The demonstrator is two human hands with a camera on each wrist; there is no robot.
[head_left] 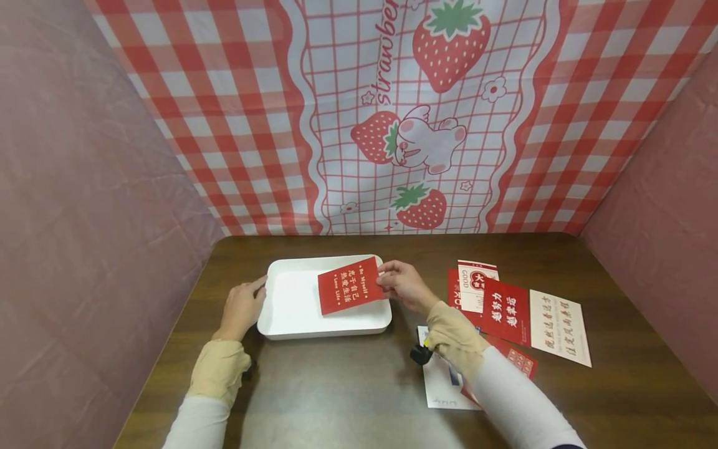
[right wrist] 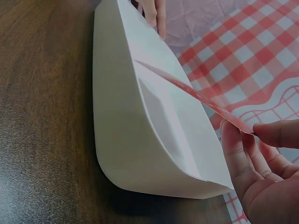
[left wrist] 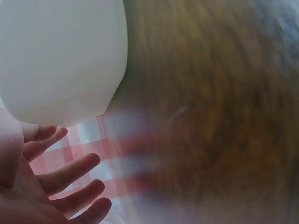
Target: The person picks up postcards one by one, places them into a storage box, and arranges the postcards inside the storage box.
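My right hand [head_left: 405, 285] pinches a red card [head_left: 349, 287] by its right edge, between thumb and fingers. The card has white lettering, including "Be Myself" and "Love Life". It is held slanted over the white rectangular tray [head_left: 291, 312]; in the right wrist view the red card [right wrist: 187, 89] appears nearly edge-on above the tray's inside. At the tray's left end is my left hand [head_left: 242, 307], fingertips right at the rim. In the left wrist view the fingers of the left hand [left wrist: 60, 182] are extended and spread beside the tray's outer wall [left wrist: 65, 60].
Several cards lie on the brown table [head_left: 336, 386] to the right: a red card [head_left: 506, 312], a cream card [head_left: 560, 327], a white-and-red card [head_left: 470, 274]. More cards, including a white one [head_left: 440, 390], lie partly under my right forearm. A strawberry-patterned checked cloth [head_left: 258, 93] hangs behind.
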